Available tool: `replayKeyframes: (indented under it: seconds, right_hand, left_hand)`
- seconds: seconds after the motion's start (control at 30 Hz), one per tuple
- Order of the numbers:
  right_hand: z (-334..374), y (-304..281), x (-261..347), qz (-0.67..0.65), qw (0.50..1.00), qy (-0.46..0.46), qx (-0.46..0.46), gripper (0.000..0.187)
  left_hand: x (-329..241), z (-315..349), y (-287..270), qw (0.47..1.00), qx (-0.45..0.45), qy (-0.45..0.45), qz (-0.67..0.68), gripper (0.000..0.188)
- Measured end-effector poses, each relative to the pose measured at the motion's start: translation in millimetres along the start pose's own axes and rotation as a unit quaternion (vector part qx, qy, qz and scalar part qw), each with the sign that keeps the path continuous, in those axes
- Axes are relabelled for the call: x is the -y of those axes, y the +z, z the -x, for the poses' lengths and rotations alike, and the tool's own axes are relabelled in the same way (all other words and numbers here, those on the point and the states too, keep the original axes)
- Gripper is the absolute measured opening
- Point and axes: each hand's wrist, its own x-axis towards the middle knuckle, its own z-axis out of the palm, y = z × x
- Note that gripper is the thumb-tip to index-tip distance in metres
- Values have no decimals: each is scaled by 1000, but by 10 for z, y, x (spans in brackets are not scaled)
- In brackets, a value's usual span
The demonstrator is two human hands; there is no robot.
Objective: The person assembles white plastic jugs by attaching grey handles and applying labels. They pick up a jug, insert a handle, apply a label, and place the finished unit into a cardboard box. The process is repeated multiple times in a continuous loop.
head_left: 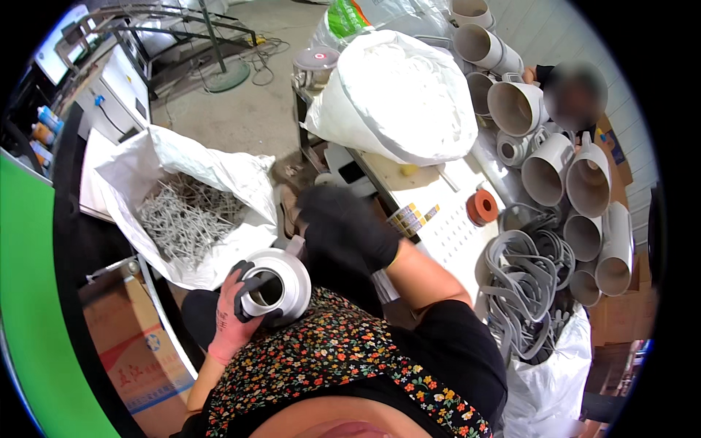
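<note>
My left hand [232, 312], in a pink glove with dark fingers, grips a light grey plastic pipe fitting [296, 283] over my lap. The fitting has a round flanged mouth facing up and left, with a short spout at its upper side. Just to the right of the fitting is my right hand [349, 230] in a black glove, raised beside the table edge. Motion smears its fingers, so whether it holds anything is hidden. Beneath the fitting lies a floral apron [321, 339].
An open white sack [252, 171] of grey plastic scraps stands left. On the white table [456, 237] sit a large full white bag [409, 95] and an orange spool [482, 208]. Grey pipe fittings [548, 169] and looped grey rings [522, 274] crowd the right, near another person [575, 95].
</note>
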Motion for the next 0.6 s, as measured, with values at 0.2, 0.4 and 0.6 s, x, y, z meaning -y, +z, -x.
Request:
replayKeyframes:
  seconds: [0.2,0.4,0.6]
  right_hand:
    - [-509,-1525,-1728,392,896,99,-186,25]
    - [-428,-1866,-2508,488,838,206,-130,28]
    - [-536,-1527,-1532,338,900,147,-234,21]
  left_hand:
    - [-160,-104,-73,990,-51,-99,92,58]
    - [-67,-12,-94,991,-46,-106,74,53]
    - [29,114,-161,990,-87,-107,2,56]
